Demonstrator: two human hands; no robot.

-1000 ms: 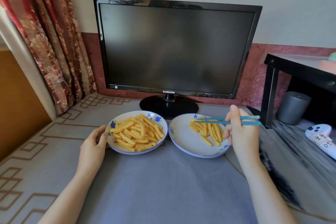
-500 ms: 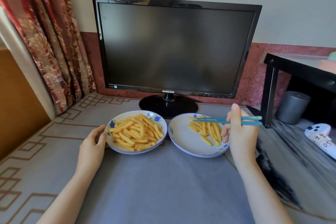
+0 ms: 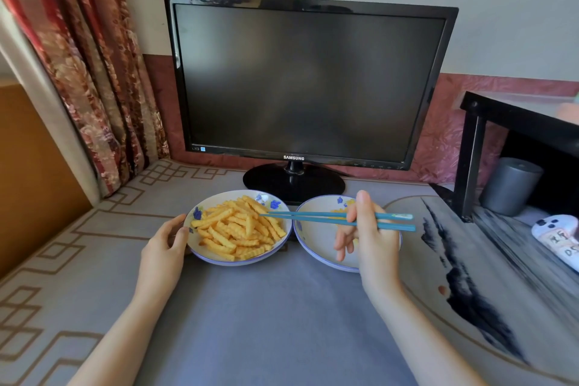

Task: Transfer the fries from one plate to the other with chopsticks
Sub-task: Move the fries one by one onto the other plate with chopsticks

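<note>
Right hand (image 3: 372,241) grips blue chopsticks (image 3: 313,216), their tips over the fries (image 3: 238,229) heaped on the left plate (image 3: 219,258). Left hand (image 3: 163,244) holds that plate's left rim, thumb on top. Right plate (image 3: 313,247) is partly hidden.

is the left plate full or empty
Full: the left plate is heaped with fries almost rim to rim.

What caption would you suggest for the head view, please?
Right hand holds chopsticks, tips at the fries on the left plate; left hand holds its rim.
</note>
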